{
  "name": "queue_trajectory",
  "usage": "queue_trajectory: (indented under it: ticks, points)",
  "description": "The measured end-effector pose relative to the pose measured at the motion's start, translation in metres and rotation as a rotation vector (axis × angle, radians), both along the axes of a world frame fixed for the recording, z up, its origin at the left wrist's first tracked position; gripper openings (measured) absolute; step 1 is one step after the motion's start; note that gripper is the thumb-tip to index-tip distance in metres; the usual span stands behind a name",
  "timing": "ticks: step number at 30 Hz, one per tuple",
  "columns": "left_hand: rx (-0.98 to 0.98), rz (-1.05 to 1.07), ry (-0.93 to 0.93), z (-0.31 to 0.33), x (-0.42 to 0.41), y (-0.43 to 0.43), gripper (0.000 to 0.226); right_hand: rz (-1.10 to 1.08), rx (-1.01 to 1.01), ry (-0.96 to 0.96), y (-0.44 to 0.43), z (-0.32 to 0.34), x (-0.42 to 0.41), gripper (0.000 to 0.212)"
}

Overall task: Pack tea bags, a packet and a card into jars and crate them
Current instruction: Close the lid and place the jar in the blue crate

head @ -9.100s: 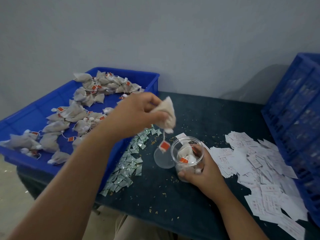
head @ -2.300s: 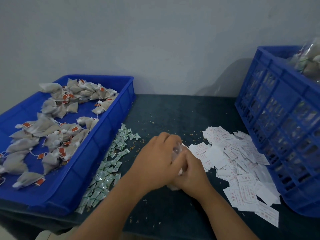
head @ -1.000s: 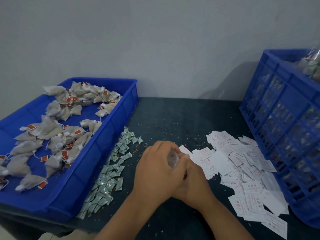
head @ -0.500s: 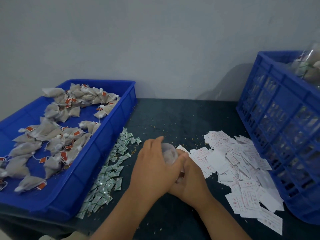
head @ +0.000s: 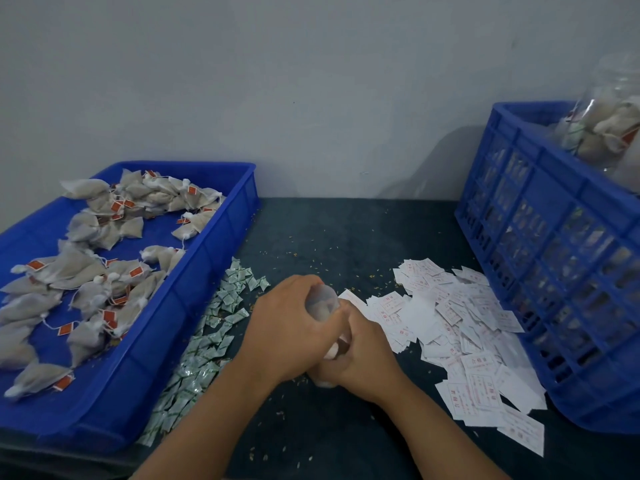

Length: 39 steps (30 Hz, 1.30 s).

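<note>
- Hands are meeting near the middle of the table (head: 346,237), both of mine wrapped around one clear jar (head: 320,303).
- My left hand (head: 291,334) is gripping the jar's top, fingers curled over the lid end, which is showing as a pale round patch.
- My right hand (head: 360,358) is clasping the jar's lower body; the base is peeking out under it, touching the table.
- I cannot tell what the jar is holding, as my hands are covering it.
- Tea bags (head: 90,271) with red tags are lying loose in the tray (head: 207,258) at the table's left edge.
- Packets (head: 207,341), small and greenish, are lying in a strip just beside the tray's right wall.
- Cards (head: 460,330), white with red print, are spreading in a heap between my hands and the crate (head: 554,258) at the right edge.
- Filled jars (head: 609,133) are sticking up above the crate's rim.
</note>
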State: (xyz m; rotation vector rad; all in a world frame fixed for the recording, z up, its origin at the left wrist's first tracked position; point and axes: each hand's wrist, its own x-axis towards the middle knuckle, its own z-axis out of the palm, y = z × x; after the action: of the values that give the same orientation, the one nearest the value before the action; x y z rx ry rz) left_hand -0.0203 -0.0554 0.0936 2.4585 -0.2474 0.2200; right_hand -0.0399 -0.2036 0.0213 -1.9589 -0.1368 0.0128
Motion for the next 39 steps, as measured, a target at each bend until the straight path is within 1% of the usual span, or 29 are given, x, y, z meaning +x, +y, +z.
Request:
queue_trajectory:
  ticks: [2,3,5,6,8,11,12,14,16,17,21,25,27,29,30,31,32,33,35,37,39]
  points:
    - [0.027,-0.046,0.017,0.003,0.004,0.001,0.037,0.014,-0.002,-0.003,0.000,0.000,0.000,0.042]
    - [0.048,-0.083,0.023,0.005,0.005,0.002,0.038,0.011,-0.006,-0.008,0.000,0.000,-0.001,0.043]
    - [0.049,-0.172,0.018,0.008,0.006,0.002,0.037,-0.028,-0.005,-0.039,0.001,0.000,-0.005,0.054]
    - [0.040,-0.204,0.013,0.008,0.004,0.003,0.040,-0.051,-0.011,-0.064,0.002,-0.001,-0.006,0.059]
    - [0.037,-0.192,0.002,0.005,-0.002,0.004,0.054,-0.092,-0.041,-0.105,0.007,-0.002,-0.007,0.065]
    - [0.000,-0.077,0.012,-0.001,-0.009,-0.006,0.069,-0.123,-0.092,-0.156,0.010,-0.005,-0.003,0.060]
    - [-0.023,-0.040,-0.001,-0.002,-0.009,-0.010,0.068,-0.116,-0.103,-0.151,0.010,-0.007,-0.002,0.059]
    - [-0.060,0.015,-0.059,-0.003,-0.007,-0.015,0.056,-0.095,-0.121,-0.114,0.006,-0.009,-0.001,0.062]
    - [-0.099,0.032,-0.115,-0.005,-0.005,-0.015,0.043,-0.083,-0.117,-0.087,0.002,-0.010,0.000,0.066]
    - [-0.110,0.023,-0.130,-0.005,-0.004,-0.014,0.041,-0.077,-0.115,-0.073,0.000,-0.010,0.001,0.067]
    - [-0.106,-0.056,-0.113,-0.002,0.000,-0.006,0.058,-0.051,-0.103,-0.050,-0.002,-0.008,0.004,0.066]
    - [-0.099,-0.149,-0.056,0.001,-0.004,0.005,0.069,-0.002,-0.132,-0.011,-0.003,-0.002,-0.001,0.073]
    - [-0.081,-0.188,-0.042,0.002,-0.010,0.012,0.073,0.006,-0.208,-0.047,0.001,0.005,-0.006,0.067]
    - [0.006,-0.225,-0.056,0.005,-0.016,0.015,0.078,-0.050,-0.396,-0.163,0.005,0.014,-0.011,0.064]
    - [0.038,-0.247,-0.077,0.009,-0.020,0.013,0.078,-0.071,-0.427,-0.197,0.006,0.017,-0.015,0.067]
    - [0.037,-0.275,-0.113,0.013,-0.024,0.010,0.073,-0.077,-0.393,-0.189,0.006,0.020,-0.020,0.073]
    - [-0.003,-0.303,-0.150,0.017,-0.028,0.007,0.066,-0.080,-0.336,-0.172,0.005,0.023,-0.026,0.078]
    - [-0.089,-0.329,-0.168,0.021,-0.032,0.004,0.057,-0.083,-0.276,-0.167,0.002,0.027,-0.034,0.081]
    - [-0.358,-0.367,-0.142,0.032,-0.039,-0.005,0.040,-0.115,-0.174,-0.205,-0.012,0.037,-0.054,0.086]
    - [-0.579,-0.354,-0.091,0.044,-0.041,-0.018,0.032,-0.148,-0.133,-0.254,-0.033,0.054,-0.075,0.091]
    - [-0.656,-0.319,-0.067,0.049,-0.035,-0.035,0.029,-0.190,-0.152,-0.302,-0.059,0.077,-0.093,0.092]
